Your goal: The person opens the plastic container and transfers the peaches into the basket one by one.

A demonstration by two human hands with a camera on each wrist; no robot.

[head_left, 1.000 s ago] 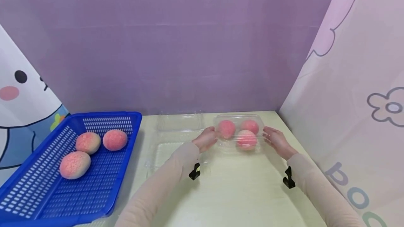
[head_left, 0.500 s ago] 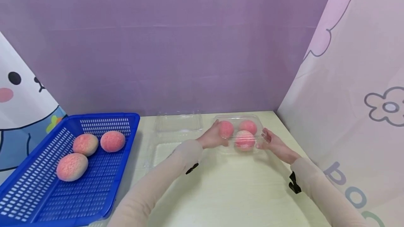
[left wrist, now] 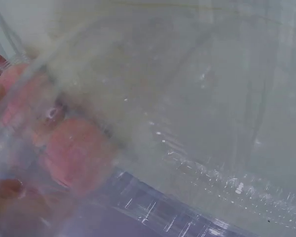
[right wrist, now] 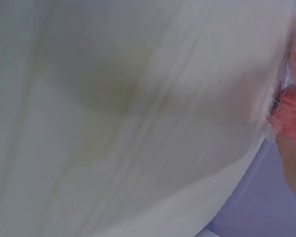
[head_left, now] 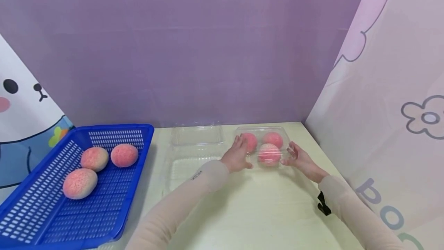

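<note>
A clear plastic clamshell box [head_left: 258, 128] stands on the table at centre right in the head view. Inside it sit three pink-and-cream balls, the front one [head_left: 269, 155] nearest to me. My left hand [head_left: 237, 156] lies at the box's left side, fingers spread and overlapping the left ball [head_left: 250, 142], thumb near the front edge. At the right side, my right hand [head_left: 301, 162] has its fingertips along the wall and its thumb by the front corner. Through clear plastic, the left wrist view shows a pink ball [left wrist: 79, 155]; a red-pink ball [right wrist: 290, 116] appears in the right wrist view.
On the left is a blue mesh basket [head_left: 137, 188] with three more pink-and-cream balls, one [head_left: 124, 155] near its far right corner. Between basket and box lies another clear container [head_left: 197, 136], its lid raised open. A purple curtain [head_left: 208, 49] backs the pale table [head_left: 263, 211].
My left hand has moved right and over the box's left side, its fingers now spread. The right hand has brought its thumb to the front corner. The box stays in place.
</note>
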